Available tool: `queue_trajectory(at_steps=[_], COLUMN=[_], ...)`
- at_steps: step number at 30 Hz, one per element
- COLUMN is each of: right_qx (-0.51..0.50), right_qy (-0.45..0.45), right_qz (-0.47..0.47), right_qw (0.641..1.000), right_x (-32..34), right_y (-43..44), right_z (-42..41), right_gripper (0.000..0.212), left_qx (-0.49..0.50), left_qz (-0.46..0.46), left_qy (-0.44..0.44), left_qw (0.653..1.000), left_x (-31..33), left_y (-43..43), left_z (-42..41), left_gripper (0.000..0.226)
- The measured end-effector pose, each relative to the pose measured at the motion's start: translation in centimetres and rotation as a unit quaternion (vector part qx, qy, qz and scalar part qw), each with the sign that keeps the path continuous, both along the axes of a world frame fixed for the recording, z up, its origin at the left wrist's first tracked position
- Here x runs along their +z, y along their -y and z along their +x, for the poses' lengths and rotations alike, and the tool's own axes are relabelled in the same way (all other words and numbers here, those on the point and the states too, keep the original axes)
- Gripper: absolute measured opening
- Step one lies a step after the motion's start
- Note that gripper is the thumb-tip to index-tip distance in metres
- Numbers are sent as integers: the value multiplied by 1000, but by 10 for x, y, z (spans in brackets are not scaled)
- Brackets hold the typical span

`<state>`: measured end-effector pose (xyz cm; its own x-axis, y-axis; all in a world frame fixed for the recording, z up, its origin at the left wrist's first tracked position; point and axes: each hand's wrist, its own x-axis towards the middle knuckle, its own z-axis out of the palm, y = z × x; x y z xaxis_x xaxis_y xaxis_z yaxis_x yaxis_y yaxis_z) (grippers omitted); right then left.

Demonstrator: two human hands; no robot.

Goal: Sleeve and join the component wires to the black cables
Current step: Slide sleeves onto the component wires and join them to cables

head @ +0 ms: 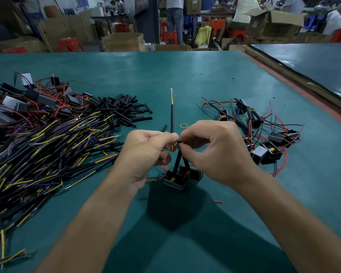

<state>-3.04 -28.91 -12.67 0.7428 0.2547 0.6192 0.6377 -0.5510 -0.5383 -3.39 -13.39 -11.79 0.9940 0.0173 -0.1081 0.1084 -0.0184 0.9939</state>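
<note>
My left hand (146, 152) pinches the near end of a black cable (172, 117), which points away over the green table and ends in yellow and blue leads. My right hand (215, 148) pinches a thin wire end right against the left fingertips, at about the middle of the view. Two black sleeved wires (178, 160) run down from the fingers to a small black component (177, 178) hanging just below my hands. Where the wires meet is hidden by my fingertips.
A big heap of black cables (47, 150) with yellow and blue leads fills the left. Loose black sleeves (124, 109) lie behind it, with unworked components (28, 99) further left. Joined components (272, 142) sit at the right. A yellow rubber band (183, 125) lies beyond my hands.
</note>
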Motion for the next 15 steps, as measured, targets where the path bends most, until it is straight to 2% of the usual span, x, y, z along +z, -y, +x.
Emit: queue_trajectory(at_steps=[4,7,9,12,15], right_qx=[-28,-42,-44,-42,-18], right_qy=[58,71,70,32,-61], right_qz=[-13,-9,-5,27,101], right_qw=[998,997,997,998,993], right_x=[-1,-3,-3,-4,-5], right_y=[-5,-8,-8,-7,-8], right_z=[-3,-4,-4,-2,1], right_gripper=[5,6,7,8,11], left_qx=[4,0,-1,-8,-5], left_qz=[-45,-66,-68,-68,-77], left_qy=[-39,-55,-57,-46,-21], left_qw=[998,996,996,997,997], left_x=[0,-1,-1,-1,-2], left_y=[-1,-4,-5,-5,-5], left_z=[0,2,3,2,2], left_gripper=[16,7,9,6,12])
